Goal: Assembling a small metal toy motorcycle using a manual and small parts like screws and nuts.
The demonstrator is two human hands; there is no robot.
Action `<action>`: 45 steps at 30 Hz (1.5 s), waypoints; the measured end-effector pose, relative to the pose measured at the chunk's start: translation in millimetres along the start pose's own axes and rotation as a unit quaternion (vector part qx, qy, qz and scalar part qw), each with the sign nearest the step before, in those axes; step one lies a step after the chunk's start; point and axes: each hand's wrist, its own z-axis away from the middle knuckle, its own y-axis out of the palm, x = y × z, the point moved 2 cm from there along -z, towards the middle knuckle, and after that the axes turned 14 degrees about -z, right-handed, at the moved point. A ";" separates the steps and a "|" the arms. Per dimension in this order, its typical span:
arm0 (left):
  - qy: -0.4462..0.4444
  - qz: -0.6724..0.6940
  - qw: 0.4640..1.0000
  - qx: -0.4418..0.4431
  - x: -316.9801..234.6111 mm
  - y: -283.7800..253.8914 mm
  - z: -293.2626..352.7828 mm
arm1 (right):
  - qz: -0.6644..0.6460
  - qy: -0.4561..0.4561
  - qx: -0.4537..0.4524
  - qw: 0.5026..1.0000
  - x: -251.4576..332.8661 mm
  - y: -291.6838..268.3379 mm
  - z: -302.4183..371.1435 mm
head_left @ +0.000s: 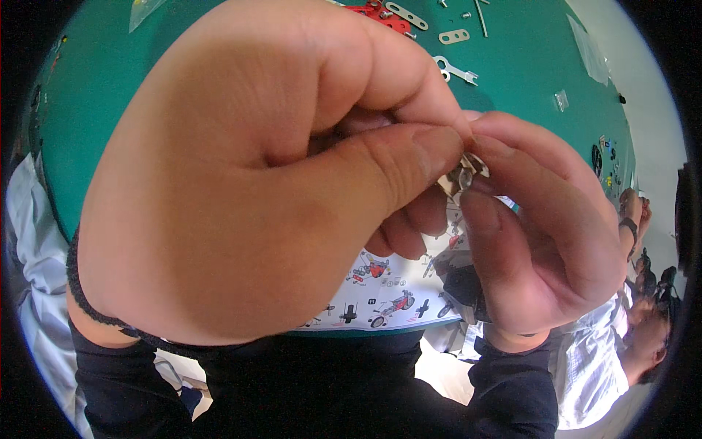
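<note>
My left hand (248,175) fills much of the view, with its thumb and forefinger pinched together. At their tips is a small shiny metal piece (462,175), mostly covered by fingers, so its exact kind is unclear. From the other side, my right hand (548,219) closes its thumb and fingers on the same piece. The two hands' fingertips meet just above it. Beneath both hands lies a printed instruction sheet (391,289) with drawings of a red model vehicle, partly covered by them.
Beyond my hands, the green table (526,66) carries a small metal wrench (461,72), perforated strips (453,36), a red perforated part (395,23), screws and a thin rod (482,18). A small clear bag (561,101) lies farther right. Another person's hand (630,206) rests at the right edge.
</note>
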 end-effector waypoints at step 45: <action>-0.002 -0.008 1.000 0.008 -4.3 -1.1 -10.0 | 0.049 0.067 0.005 0.997 3.0 -2.7 -8.0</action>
